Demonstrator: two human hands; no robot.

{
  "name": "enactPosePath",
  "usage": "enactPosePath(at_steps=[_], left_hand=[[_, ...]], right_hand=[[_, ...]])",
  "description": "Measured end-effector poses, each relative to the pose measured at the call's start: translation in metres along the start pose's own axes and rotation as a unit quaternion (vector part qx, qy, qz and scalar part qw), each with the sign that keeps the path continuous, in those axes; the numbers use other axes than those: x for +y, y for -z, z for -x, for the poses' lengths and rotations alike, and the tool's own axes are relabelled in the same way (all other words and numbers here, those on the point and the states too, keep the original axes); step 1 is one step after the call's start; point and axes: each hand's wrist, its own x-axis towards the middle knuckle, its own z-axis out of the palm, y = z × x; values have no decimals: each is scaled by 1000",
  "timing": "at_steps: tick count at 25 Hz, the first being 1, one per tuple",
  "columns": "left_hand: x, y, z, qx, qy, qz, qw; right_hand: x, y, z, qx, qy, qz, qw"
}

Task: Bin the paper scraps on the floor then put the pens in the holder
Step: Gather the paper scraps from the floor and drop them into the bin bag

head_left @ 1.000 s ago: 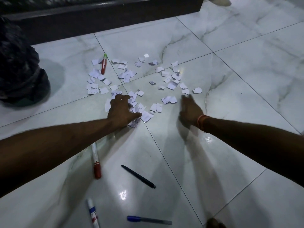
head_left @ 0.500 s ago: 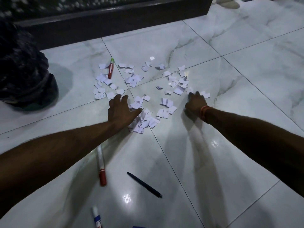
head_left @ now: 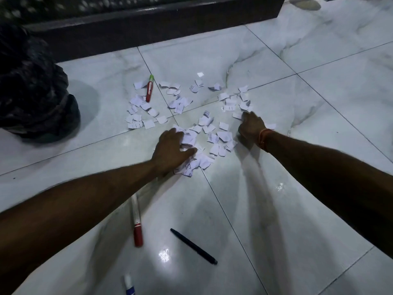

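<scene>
- Paper scraps (head_left: 178, 105) lie scattered over the marble-tiled floor (head_left: 319, 86), in loose clusters on the left, middle and right, with the thickest heap in the centre between the two arms.
- A dark bag (head_left: 36, 92), probably the bin for the scraps, stands at the left edge, well apart from the heap.
- The left hand (head_left: 171, 149) lies flat and spread on the near side of the heap, fingers resting on the scraps and holding none of them.
- The right hand (head_left: 251, 126) is curled with its fingertips down among the scraps at the right of the heap; whether it pinches any cannot be told.
- The step in hand looks like raking the scraps together, so binning has not begun and the pens are untouched.
- A red-capped marker (head_left: 137, 222) and a black pen (head_left: 193, 246) lie near the person, a blue-banded marker (head_left: 128, 284) at the bottom edge, and a red and green pen (head_left: 150, 88) among the far-left scraps.
- Next, the outlying clusters likely need sweeping in around that pen, then both hands must cup the heap and carry it to the bag.
- No holder is in view.
</scene>
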Motion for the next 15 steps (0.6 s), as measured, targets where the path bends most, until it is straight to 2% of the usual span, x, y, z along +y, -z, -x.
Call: enactPosePath(at_steps=[3, 5, 7, 9, 12, 15], left_hand=[[15, 2, 11, -27, -88, 42, 995], [18, 5, 11, -35, -109, 68, 991], [14, 7, 6, -18, -101, 83, 991], [7, 8, -1, 2, -64, 77, 995], [3, 9, -4, -4, -14, 60, 998], [1, 7, 0, -23, -15, 48, 998]], right_hand=[[-10, -13, 11, -59, 144, -27, 987], [-14, -19, 18, -45, 167, -96, 980], [-13, -19, 15, 30, 160, -149, 975], [-6, -10, 6, 74, 120, -95, 985], [5, 6, -9, 24, 17, -23, 999], [-1, 4, -14, -21, 33, -19, 999]])
